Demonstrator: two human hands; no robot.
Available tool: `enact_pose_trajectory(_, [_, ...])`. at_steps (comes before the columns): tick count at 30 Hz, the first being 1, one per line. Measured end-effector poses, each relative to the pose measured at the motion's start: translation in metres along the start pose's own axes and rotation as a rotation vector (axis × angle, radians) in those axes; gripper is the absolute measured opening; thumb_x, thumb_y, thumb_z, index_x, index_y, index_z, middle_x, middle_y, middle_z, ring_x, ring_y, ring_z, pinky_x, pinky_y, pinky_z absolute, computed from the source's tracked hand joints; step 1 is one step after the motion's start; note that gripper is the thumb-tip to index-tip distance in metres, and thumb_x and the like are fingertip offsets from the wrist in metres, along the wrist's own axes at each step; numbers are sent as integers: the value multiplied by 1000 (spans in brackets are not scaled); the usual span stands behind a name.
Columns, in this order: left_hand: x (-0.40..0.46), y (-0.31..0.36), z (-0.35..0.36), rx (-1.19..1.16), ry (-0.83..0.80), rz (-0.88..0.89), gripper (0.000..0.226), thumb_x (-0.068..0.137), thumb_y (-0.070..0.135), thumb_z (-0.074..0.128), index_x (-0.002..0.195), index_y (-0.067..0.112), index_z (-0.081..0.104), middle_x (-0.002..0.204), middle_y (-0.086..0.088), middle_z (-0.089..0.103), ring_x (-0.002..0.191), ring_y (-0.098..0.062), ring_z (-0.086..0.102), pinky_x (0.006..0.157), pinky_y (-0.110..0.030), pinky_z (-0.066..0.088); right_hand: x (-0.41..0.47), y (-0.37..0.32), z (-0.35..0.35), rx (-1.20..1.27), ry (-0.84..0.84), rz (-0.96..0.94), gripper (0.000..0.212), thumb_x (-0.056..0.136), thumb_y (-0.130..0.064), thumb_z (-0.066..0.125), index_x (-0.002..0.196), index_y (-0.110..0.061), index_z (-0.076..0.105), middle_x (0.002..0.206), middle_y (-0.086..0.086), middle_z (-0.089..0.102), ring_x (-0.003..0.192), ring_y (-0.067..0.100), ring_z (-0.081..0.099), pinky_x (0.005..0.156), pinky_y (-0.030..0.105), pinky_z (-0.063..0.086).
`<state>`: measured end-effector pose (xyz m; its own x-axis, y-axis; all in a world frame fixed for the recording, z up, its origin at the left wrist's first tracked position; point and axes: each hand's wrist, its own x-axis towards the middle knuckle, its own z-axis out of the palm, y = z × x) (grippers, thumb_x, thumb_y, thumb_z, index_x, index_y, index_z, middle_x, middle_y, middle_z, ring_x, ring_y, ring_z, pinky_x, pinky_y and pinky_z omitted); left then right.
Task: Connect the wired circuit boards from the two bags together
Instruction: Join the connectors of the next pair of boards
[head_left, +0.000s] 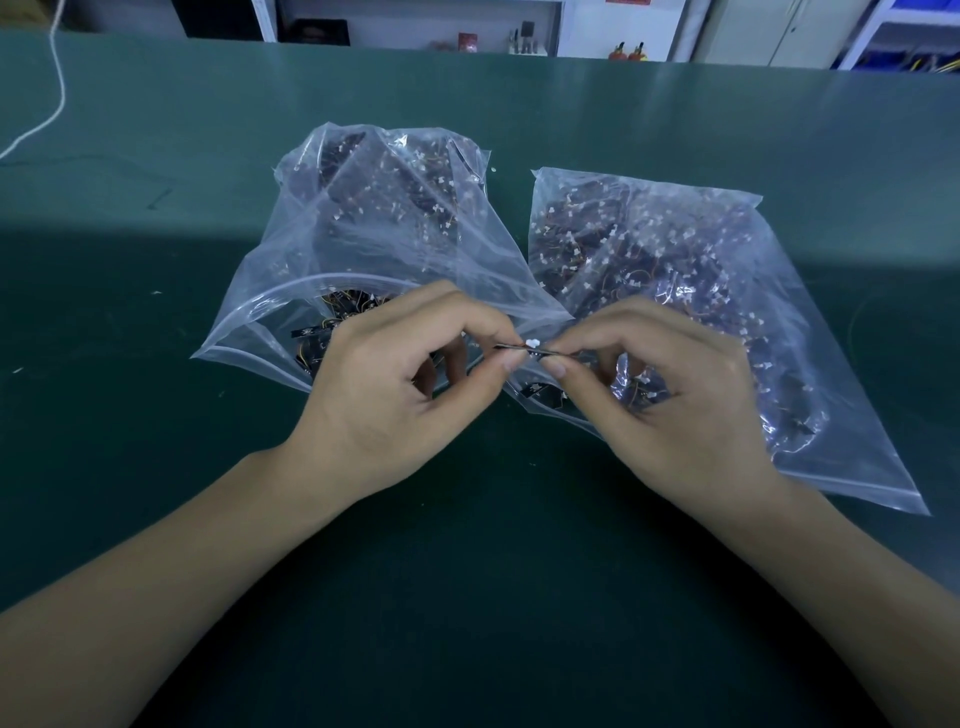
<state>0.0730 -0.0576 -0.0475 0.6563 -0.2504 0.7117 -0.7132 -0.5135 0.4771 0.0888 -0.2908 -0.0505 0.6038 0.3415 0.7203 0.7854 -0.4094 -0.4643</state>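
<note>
Two clear zip bags lie side by side on the green table (156, 467), each full of small dark circuit boards with thin wires and white connectors. The left bag (332, 249) has its mouth open toward me; the right bag (727, 291) lies flatter. In front of them my left hand (395, 395) and my right hand (670, 400) meet fingertip to fingertip. Each pinches the end of a thin dark board, and a small white connector (532, 343) shows between the two pinches. The rest of both boards is hidden by my fingers.
A white cord (57, 78) runs across the table's far left corner. Shelving and small items stand beyond the table's back edge (519, 57). Tiny white specks dot the mat at the left.
</note>
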Motion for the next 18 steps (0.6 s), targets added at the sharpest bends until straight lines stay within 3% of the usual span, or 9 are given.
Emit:
enact_pose_trajectory(13, [0, 1, 1, 8, 2, -15, 7, 100, 15, 75, 96, 10, 74, 89, 5, 66, 69, -15, 61, 57, -29, 47, -1, 0, 1, -8, -9, 28, 4, 97, -10, 79, 95, -8, 79, 89, 0, 73, 69, 12, 59, 72, 19, 48])
enact_pose_trajectory(18, [0, 1, 0, 19, -7, -16, 6, 100, 15, 75, 96, 10, 75, 90, 6, 65, 70, -15, 60, 59, -24, 45, 0, 1, 0, -6, -8, 27, 4, 97, -9, 80, 94, -8, 79, 87, 0, 73, 69, 19, 61, 71, 24, 50])
